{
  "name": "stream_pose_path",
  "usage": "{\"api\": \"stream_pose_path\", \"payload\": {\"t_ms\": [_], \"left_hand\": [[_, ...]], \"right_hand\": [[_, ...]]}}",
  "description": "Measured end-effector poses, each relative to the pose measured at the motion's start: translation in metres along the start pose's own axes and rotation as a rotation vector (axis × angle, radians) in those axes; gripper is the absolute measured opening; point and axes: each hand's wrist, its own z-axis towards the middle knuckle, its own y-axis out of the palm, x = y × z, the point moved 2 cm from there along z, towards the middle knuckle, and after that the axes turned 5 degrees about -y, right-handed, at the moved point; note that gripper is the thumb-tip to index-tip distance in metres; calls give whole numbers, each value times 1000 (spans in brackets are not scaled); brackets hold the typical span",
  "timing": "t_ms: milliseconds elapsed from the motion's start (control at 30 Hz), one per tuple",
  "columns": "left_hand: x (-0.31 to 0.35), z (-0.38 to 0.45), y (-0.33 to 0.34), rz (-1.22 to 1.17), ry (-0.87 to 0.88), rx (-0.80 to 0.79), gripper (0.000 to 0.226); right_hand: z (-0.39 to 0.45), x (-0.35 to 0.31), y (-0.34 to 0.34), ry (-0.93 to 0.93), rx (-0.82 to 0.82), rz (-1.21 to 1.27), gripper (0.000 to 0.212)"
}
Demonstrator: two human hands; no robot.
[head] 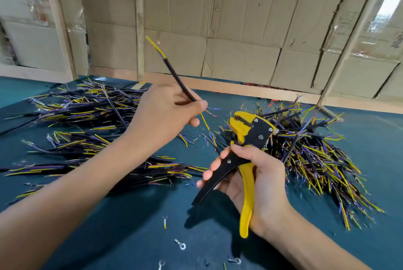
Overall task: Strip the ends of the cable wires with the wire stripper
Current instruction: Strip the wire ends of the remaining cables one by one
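L hand [168,110]: we pinch one cable [178,82] btwn thumb & fingers, raised off the table, tilted up-left; far end shows yellow + purple wires, near end sticks out below the fingers w/ a yellow wire.
R hand [257,180]: we grip the stripper [246,152] round both handles, yellow one in the palm, black one under the fingers; its head points up-left, clear of the cable.
Left pile [87,121]: cables lying under & beyond our L arm.
Right pile [316,152]: cables just behind the stripper.
Table [135,226]: teal; ring lugs [180,244] & insulation bits near us.
Back: cardboard wall [239,18].
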Motion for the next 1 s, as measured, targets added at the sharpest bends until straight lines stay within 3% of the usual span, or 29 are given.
{"api": "stream_pose_path", "payload": {"t_ms": [133,233,267,333,433,467,500,600,767,900,1000], "left_hand": [[23,45,39,652,258,-144,16],[30,56,67,731,360,-394,59],[24,57,67,678,307,-469,69],[3,54,53,712,186,-505,61],[-33,37,11,1172,-67,-773,38],[-42,29,-1,1213,-137,-869,33],[-47,22,-12,1182,-155,-901,27],[-48,10,-19,985,-45,-799,6],[-51,3,-7,894,60,-724,15],[-51,5,-6,761,93,-600,13],[-50,4,-6,770,45,-677,22]], "right_hand": [[-2,4,2,2,15,-5,14],[-8,12,4,-43,67,-22,16],[-9,13,5,-44,76,-10,16],[-8,14,6,-63,93,-1,17],[-4,14,4,-134,161,-33,21],[-3,14,3,-154,181,-41,22],[-3,13,2,-157,190,-46,21],[-2,11,1,-110,192,-32,22],[0,-1,-10,-211,276,-19,26],[4,-19,-20,-324,323,-58,15],[7,-27,-26,-356,347,-36,23]]}}
